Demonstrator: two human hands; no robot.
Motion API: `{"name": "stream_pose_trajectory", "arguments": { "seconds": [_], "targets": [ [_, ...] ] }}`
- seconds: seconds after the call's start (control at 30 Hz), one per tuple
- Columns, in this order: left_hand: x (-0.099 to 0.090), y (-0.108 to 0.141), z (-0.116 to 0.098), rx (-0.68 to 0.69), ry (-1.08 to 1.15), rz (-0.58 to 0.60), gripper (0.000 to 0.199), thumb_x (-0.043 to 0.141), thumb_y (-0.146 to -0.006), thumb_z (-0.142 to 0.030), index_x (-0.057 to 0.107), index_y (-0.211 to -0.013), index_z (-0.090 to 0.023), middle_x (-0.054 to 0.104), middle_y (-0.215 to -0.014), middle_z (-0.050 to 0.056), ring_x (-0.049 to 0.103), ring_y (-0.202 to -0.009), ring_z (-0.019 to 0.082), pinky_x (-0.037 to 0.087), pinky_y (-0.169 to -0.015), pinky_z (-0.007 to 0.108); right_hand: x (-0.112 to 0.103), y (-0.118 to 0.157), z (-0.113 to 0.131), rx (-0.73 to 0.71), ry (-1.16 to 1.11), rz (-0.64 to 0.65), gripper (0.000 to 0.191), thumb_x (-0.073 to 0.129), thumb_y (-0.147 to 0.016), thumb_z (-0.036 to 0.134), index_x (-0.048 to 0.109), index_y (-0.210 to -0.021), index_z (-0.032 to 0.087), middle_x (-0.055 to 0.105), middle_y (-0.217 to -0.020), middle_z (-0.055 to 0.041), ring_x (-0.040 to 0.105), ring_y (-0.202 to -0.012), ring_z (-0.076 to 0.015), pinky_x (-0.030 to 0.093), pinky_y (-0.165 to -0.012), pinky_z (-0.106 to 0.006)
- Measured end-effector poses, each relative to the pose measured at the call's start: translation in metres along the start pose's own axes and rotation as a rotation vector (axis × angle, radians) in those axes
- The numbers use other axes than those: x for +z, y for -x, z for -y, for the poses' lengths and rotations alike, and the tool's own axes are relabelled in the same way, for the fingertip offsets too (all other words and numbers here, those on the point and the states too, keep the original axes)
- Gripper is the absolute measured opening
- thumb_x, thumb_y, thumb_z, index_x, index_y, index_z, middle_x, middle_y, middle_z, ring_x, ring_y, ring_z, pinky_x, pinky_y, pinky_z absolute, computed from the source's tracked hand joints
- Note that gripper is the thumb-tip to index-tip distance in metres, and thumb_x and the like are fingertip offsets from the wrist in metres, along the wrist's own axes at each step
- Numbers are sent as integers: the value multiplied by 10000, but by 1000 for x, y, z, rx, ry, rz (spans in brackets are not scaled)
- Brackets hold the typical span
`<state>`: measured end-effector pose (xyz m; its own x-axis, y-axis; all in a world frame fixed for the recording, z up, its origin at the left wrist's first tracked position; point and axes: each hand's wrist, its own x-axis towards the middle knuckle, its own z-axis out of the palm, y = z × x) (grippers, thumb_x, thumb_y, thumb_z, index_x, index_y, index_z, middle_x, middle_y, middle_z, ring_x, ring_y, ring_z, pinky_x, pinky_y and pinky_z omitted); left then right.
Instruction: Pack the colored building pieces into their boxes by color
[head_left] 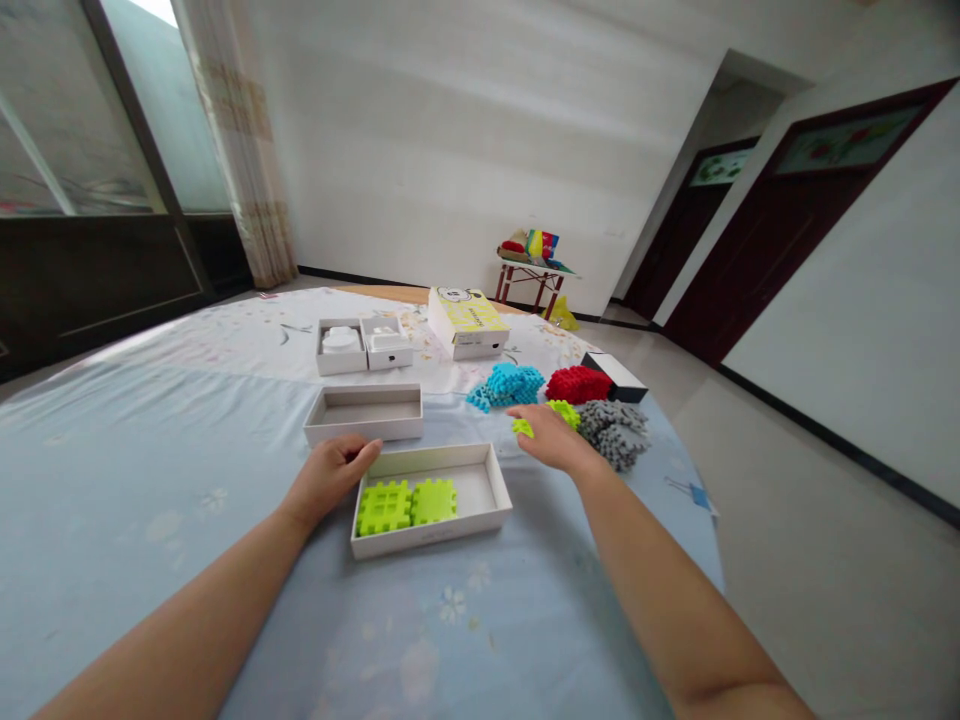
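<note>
My left hand (334, 478) rests on the tablecloth with its fingers curled in, its thumb at the back left corner of a white box tray (431, 537). Two bright green square blocks (433, 501) with toothed edges lie side by side in the left part of that tray. My right hand (551, 438) reaches right of the tray among the loose pieces. A green toothed piece (523, 428) shows between its fingertips and thumb, partly covered. More green pieces (566, 413) lie just behind this hand, next to a heap of grey pieces (615, 432).
Blue pieces (504, 385) and red pieces (577, 384) are heaped farther back, near a black-and-white box (616, 375). A second white tray (365, 425) stands behind the left hand. Beyond are two small boxes (343, 367) with white items and a yellow-white carton (478, 348).
</note>
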<state>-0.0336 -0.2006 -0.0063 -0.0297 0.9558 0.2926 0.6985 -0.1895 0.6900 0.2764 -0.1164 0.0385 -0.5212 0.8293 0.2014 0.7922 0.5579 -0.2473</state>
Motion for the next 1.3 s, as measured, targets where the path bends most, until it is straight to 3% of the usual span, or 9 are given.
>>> {"name": "stream_pose_trajectory", "arguments": {
  "seconds": [0.17,0.4,0.8,1.03,1.3],
  "targets": [
    [0,1,0,-40,66,-3,434,374,-791,-496,426,-504,-175,423,-471,-31,406,-494,111,310,-464,214,7,-14,-20,43,358,198,494,526,-682,143,515,-1170,216,526,-1214,-104,395,-1152,-289,257,-941,-468],
    [0,1,2,-59,121,13,453,370,-798,-500,536,-555,-155,532,-493,-8,471,-507,129,347,-476,214,18,-27,-27,16,482,380,536,538,-648,82,513,-1162,232,537,-1173,-126,399,-1131,-302,128,-966,-527],
    [1,2,0,-61,146,-6,430,420,-763,-497,535,-525,-158,507,-481,-17,462,-498,124,330,-453,211,17,-34,-20,-24,526,424,636,668,-555,322,500,-1161,230,536,-1136,-133,433,-1076,-316,225,-945,-483],
    [2,1,4,-61,86,12,440,387,-792,-490,508,-534,-156,498,-503,-18,451,-508,118,327,-471,212,15,-35,-17,-11,457,403,675,683,-531,363,502,-1171,247,540,-1161,-133,454,-1081,-332,233,-945,-523],
    [1,1,1,-23,63,-6,424,398,-791,-475,487,-520,-160,458,-503,-27,425,-515,114,317,-494,216,17,-39,-21,-34,407,405,538,620,-611,274,531,-1141,261,599,-1110,-98,534,-1026,-280,349,-878,-410]
  ]
}}
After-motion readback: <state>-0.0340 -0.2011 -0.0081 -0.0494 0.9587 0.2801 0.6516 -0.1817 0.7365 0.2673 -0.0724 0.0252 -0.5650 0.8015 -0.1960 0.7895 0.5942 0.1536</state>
